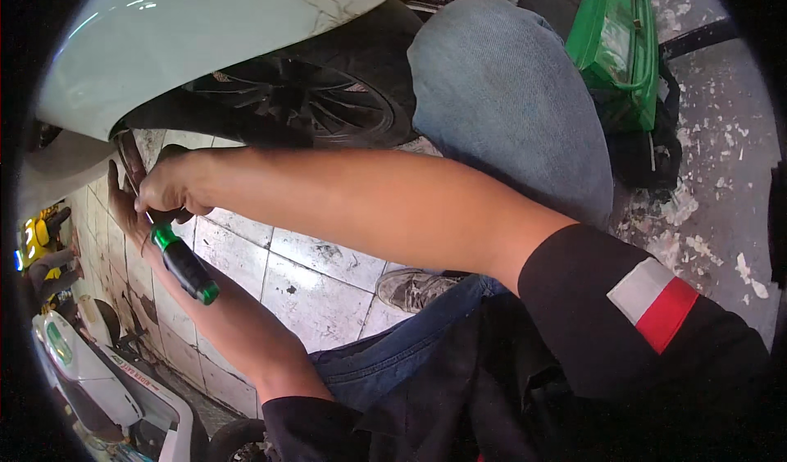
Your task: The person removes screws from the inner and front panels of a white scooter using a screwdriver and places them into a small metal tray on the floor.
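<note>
Right hand (168,185) pinched the screwdriver (182,259) shaft, left hand (125,208) open behind it; tip hidden under the bumper (188,31), so it risked slipping and jabbing the palm.

The person wears a black short-sleeved shirt (574,355) of plain, matte cloth, its sleeves ending above the elbows so both forearms are bare. On the right sleeve (623,314) sits a small rectangular patch (654,302) — half white, half red, set at a slant near the hem. The left sleeve (303,417) shows no marking where it can be seen. The front of the shirt hangs in loose dark folds. Below it come blue denim jeans (508,93) — faded and pale over the raised knee, darker blue lower down. One foot wears a worn grey lace-up shoe (414,288), scuffed and dusty. No watch, ring or glove shows on either wrist or hand.
</note>
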Demonstrator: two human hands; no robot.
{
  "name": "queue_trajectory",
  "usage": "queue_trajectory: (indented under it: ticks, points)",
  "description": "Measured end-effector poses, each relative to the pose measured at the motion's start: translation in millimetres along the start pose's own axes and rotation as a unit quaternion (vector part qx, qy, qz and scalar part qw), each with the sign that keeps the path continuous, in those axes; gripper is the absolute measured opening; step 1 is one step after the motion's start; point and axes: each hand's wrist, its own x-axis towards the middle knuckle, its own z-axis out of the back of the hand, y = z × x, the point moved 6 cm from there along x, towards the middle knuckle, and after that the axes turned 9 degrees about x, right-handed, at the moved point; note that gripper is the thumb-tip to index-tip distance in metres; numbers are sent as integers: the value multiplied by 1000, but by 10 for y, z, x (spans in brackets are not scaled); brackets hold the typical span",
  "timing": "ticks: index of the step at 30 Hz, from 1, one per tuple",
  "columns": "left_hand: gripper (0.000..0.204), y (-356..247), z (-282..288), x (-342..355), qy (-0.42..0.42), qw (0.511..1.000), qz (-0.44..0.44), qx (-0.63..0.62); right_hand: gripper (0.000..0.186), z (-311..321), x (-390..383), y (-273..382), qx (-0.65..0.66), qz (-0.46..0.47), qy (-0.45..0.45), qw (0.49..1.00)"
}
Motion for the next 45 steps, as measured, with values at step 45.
queue_trajectory:
  ticks: [45]
  points:
    - [35, -153, 457, 364, -188, 942, -236, -144, 31, 184, -262, 243, -88, -43, -107, 990]
